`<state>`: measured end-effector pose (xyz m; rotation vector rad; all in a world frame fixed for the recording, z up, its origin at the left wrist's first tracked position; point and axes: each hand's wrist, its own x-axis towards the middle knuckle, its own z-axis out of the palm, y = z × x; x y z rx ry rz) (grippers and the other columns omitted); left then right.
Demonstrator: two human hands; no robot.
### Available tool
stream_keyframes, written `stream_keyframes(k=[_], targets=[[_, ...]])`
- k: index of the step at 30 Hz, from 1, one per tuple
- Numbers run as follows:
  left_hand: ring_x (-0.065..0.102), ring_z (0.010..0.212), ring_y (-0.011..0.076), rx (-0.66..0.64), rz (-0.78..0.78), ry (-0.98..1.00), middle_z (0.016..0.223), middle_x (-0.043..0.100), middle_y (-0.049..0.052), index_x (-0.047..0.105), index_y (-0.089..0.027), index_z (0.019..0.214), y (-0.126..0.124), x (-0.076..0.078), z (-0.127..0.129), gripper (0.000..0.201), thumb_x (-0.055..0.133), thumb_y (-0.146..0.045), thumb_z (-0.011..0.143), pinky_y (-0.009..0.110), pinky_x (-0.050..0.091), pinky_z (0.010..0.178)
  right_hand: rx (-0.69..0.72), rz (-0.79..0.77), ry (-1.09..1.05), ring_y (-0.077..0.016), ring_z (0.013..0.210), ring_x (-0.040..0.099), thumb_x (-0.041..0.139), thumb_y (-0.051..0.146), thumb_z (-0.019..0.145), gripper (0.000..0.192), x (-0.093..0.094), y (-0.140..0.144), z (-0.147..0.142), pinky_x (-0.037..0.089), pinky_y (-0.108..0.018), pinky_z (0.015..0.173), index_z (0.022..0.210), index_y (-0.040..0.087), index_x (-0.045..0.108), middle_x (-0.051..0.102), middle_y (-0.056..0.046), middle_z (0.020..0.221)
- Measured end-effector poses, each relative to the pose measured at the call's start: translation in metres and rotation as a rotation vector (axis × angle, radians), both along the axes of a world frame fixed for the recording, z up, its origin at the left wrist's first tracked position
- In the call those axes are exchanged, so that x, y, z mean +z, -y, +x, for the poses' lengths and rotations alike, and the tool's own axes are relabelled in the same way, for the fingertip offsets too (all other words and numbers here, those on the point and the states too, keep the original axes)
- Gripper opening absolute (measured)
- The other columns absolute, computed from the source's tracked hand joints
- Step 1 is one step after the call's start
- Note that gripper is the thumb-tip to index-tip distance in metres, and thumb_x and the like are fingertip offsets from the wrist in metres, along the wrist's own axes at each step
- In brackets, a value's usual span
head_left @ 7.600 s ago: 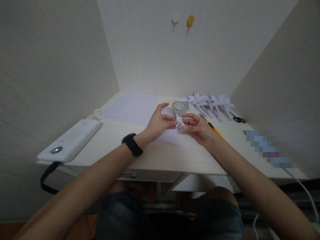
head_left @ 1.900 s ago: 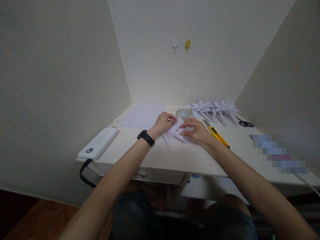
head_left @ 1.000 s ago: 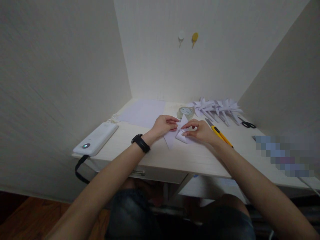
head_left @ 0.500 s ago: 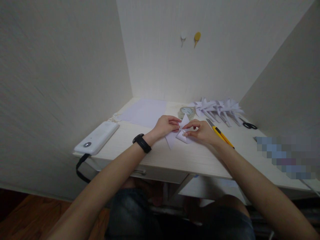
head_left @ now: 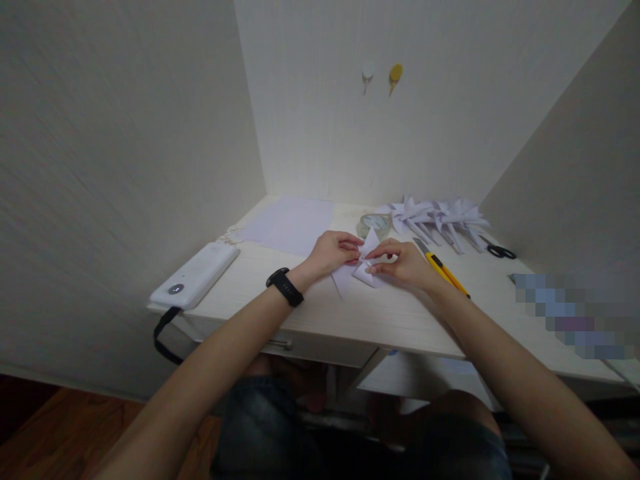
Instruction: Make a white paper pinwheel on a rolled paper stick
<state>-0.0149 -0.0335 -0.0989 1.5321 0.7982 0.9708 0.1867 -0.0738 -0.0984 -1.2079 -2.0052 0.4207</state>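
Note:
A white paper pinwheel [head_left: 369, 275] lies on the desk between my hands, its pointed blades folded in toward the middle. My left hand [head_left: 336, 252] wears a black watch at the wrist and has its fingers closed on the pinwheel's centre from the left. From the right, my right hand [head_left: 397, 260] pinches a folded blade near the same centre with thumb and forefinger. The fingers hide part of the folds. Just behind the pinwheel sits a roll of clear tape [head_left: 374, 224].
Several finished paper pinwheels [head_left: 440, 217] on sticks lie at the back right. Nearby are a yellow utility knife [head_left: 443, 268] and black scissors [head_left: 501, 251]. Paper sheets [head_left: 287, 223] lie at the back left. A white device [head_left: 196, 277] rests on the left edge of the desk [head_left: 300, 317].

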Motion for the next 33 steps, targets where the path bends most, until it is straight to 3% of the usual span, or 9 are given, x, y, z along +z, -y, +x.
stream_keyframes(k=[11, 25, 33], targets=[[0.066, 0.062, 0.0114, 0.022, 0.015, -0.015, 0.069, 0.069, 0.003, 0.072, -0.008, 0.088, 0.003, 0.007, 0.000, 0.031, 0.069, 0.010, 0.063, 0.026, 0.056, 0.064, -0.006, 0.053, -0.003, -0.0200, 0.077, 0.061, 0.082, 0.036, 0.068, 0.021, -0.003, 0.000, -0.001, 0.045, -0.032, 0.067, 0.088, 0.027, 0.080, 0.073, -0.005, 0.086], [0.066, 0.068, 0.0111, 0.011, 0.107, 0.001, 0.075, 0.071, 0.003, 0.072, -0.010, 0.094, 0.001, 0.003, -0.001, 0.031, 0.071, 0.005, 0.067, 0.026, 0.053, 0.068, -0.081, 0.098, -0.093, -0.0240, 0.088, 0.066, 0.085, 0.032, 0.062, 0.026, 0.001, 0.004, -0.007, 0.048, -0.036, 0.076, 0.086, 0.025, 0.077, 0.076, -0.004, 0.094], [0.067, 0.071, 0.0125, 0.064, 0.209, -0.053, 0.084, 0.075, 0.006, 0.073, -0.012, 0.098, -0.006, -0.003, 0.000, 0.030, 0.071, -0.002, 0.070, 0.028, 0.055, 0.073, -0.099, 0.044, -0.225, -0.0250, 0.088, 0.067, 0.084, 0.032, 0.060, 0.025, -0.009, -0.003, -0.010, 0.047, -0.038, 0.081, 0.083, 0.025, 0.076, 0.077, -0.003, 0.092]])
